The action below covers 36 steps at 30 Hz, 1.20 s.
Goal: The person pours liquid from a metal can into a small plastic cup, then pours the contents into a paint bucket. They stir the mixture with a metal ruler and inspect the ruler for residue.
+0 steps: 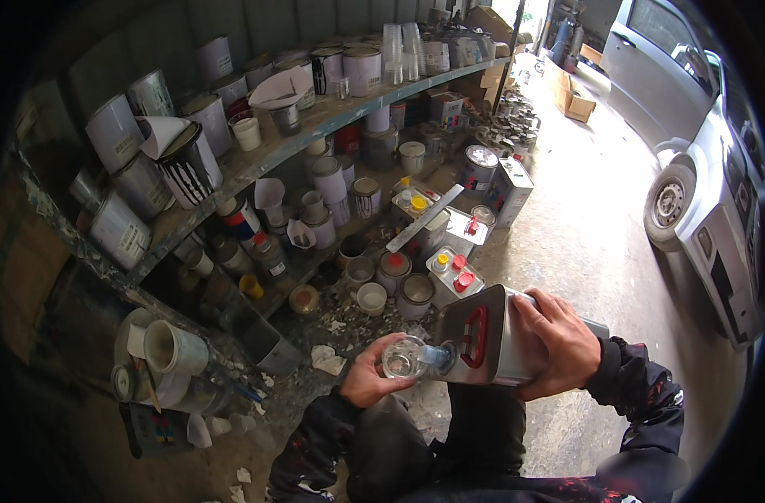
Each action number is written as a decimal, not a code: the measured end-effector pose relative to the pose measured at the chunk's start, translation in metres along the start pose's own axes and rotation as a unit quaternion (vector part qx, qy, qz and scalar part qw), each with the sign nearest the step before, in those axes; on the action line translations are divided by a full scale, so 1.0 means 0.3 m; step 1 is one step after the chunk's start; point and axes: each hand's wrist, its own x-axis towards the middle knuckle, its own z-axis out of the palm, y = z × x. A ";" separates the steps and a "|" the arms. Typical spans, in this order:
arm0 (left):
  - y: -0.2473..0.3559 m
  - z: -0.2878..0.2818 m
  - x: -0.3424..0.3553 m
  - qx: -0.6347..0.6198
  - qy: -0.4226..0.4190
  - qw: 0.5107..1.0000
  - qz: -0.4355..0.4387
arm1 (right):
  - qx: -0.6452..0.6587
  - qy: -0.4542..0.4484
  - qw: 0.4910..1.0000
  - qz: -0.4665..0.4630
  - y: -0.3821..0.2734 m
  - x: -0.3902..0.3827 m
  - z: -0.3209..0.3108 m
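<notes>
My left hand [367, 375] is closed round a small clear plastic cup [397, 359] at the lower middle of the head view. My right hand [557, 339] grips a silver rectangular metal can [508, 352] lying tilted on its side, with a red handle [476, 335] on its top. A pale translucent spout [435, 356] on the can reaches to the cup's mouth; whether liquid is flowing I cannot tell clearly. Behind the can stand metal canisters with red and yellow caps [454, 264] and several round tins [416, 295].
A paint-spattered shelving unit [332, 109] holds tins and cups on the left. Several containers [174, 346] lie at the lower left. A silver car [718, 193] with an open door stands on the right, a cardboard box [571, 92] farther back. Paper scraps lie on the floor [592, 235].
</notes>
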 end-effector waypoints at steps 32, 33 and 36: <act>0.208 0.212 0.132 -0.063 0.056 0.993 0.088 | 0.300 0.278 0.890 0.203 0.546 -0.327 0.167; 0.217 0.205 0.121 -0.055 0.066 0.991 0.100 | 0.289 0.306 0.879 0.226 0.594 -0.326 0.209; 0.229 0.172 0.099 -0.017 0.098 0.987 0.130 | 0.283 0.404 0.843 0.216 0.780 -0.265 0.379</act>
